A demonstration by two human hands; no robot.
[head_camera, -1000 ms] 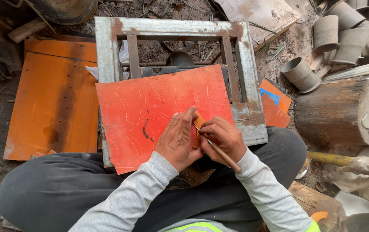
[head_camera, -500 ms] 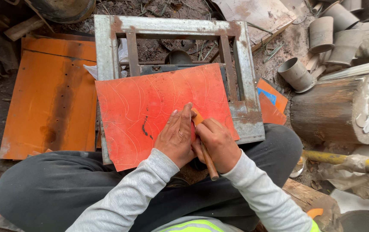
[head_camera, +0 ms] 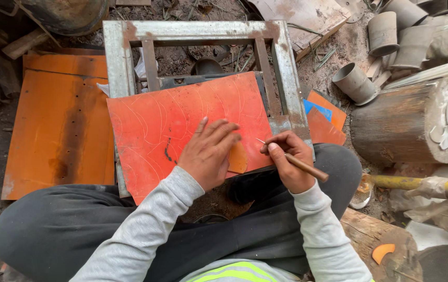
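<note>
Red sheet (head_camera: 182, 120): one, on our lap and one metal frame (head_camera: 124, 57) | left hand (head_camera: 208, 151): flat, pinning one orange template (head_camera: 238, 157) | right hand (head_camera: 289, 164): gripping one scriber (head_camera: 299, 163) | hands apart | grey pipes (head_camera: 354, 82): four

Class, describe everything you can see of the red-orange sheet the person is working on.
The red-orange sheet looks like thin painted metal: rectangular, tilted, scored with pale curved lines, with a dark scratch near its middle. It rests on a rusty metal frame and the person's lap. The left hand presses a small orange template onto it; the right hand holds a scribing tool at its edge.
</note>
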